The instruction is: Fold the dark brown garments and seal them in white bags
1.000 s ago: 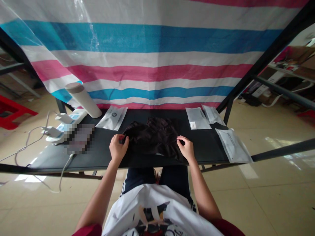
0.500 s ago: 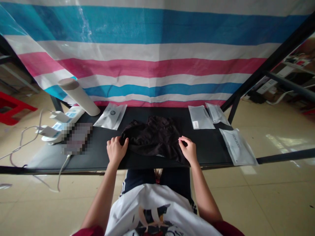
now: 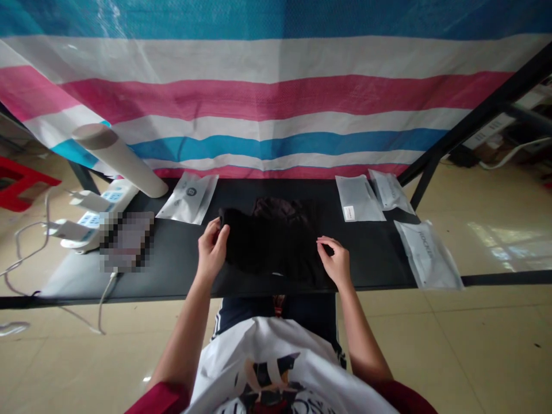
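Observation:
A crumpled black cloth (image 3: 280,241), perhaps a garment, lies across the middle of the black table. My left hand (image 3: 212,246) is closed round its left end, thumb in front, and holds that part raised and folded toward the middle. At the cloth's right edge, my right hand (image 3: 335,260) is closed in a pinch, thumb against fingertips; the bit of fabric between them is mostly hidden. A small pale spot shows near the cloth's front edge.
Frosted pouches lie on the table (image 3: 172,276): one pouch (image 3: 188,198) at back left, several at right, including a pouch (image 3: 428,256) over the front corner. At left are a white bottle (image 3: 125,164), power strip (image 3: 90,221), blurred phone (image 3: 127,241) and cables. A striped sheet (image 3: 267,98) hangs behind.
My left hand has lifted the cloth's left end off the table and moved it slightly right. My right hand stays at the right edge. The whole view has shifted a little.

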`<action>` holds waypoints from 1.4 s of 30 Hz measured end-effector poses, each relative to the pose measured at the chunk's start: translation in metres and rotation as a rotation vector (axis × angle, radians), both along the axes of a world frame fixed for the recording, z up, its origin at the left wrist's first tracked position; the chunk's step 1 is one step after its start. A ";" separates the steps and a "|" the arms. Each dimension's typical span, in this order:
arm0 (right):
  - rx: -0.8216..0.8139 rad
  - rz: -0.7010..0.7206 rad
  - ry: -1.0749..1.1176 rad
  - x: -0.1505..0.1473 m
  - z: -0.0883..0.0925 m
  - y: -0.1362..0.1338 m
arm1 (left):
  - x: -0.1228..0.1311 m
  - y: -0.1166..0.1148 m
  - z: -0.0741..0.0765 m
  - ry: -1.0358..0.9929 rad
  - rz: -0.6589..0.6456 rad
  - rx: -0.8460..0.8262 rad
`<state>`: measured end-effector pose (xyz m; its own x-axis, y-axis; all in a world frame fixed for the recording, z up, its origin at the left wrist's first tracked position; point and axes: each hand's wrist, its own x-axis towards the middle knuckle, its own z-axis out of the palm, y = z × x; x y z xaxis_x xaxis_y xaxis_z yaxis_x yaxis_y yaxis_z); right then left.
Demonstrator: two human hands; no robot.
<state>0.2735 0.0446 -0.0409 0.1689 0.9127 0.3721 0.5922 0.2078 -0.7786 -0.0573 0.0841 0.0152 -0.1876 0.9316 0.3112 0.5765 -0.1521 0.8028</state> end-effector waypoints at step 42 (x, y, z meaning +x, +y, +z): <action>-0.145 0.309 -0.284 0.019 0.014 -0.077 | -0.007 -0.068 -0.020 0.482 -0.595 -0.026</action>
<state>0.2925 -0.0320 -0.0273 -0.2105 0.9505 0.2284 0.7141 0.3091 -0.6282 -0.0646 0.0158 -0.0053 0.4986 0.8414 0.2085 0.6906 -0.5309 0.4912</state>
